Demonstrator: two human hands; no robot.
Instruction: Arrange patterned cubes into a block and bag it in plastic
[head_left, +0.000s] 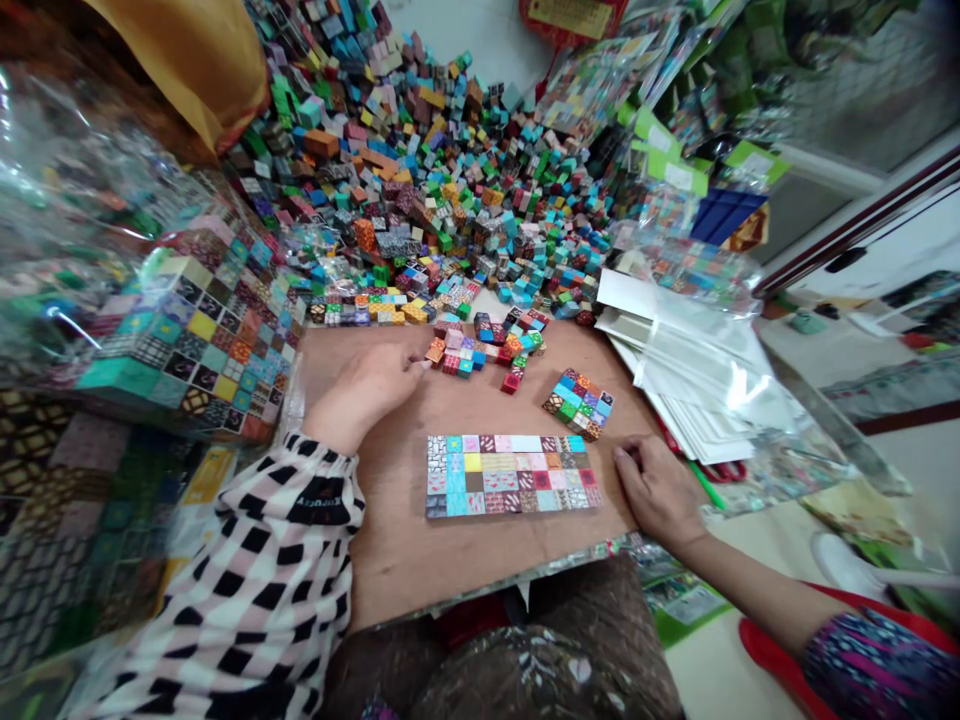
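My left hand, in a black-and-white checked sleeve, reaches over the board with its fingers closed. Its fingertips meet an orange patterned cube at the left end of a loose cluster of printed cubes. My right hand rests curled at the board's right side, and nothing shows in its fingers. Between the hands lies a flat rectangular layer of cubes, lined up in rows with a mixed pattern. A smaller square block of cubes sits just above its right end, tilted.
A large heap of small coloured cubes rises behind the wooden board. At the left stands a plastic-wrapped stack of cubes. White cards and red-handled scissors lie at the right, near a green pen.
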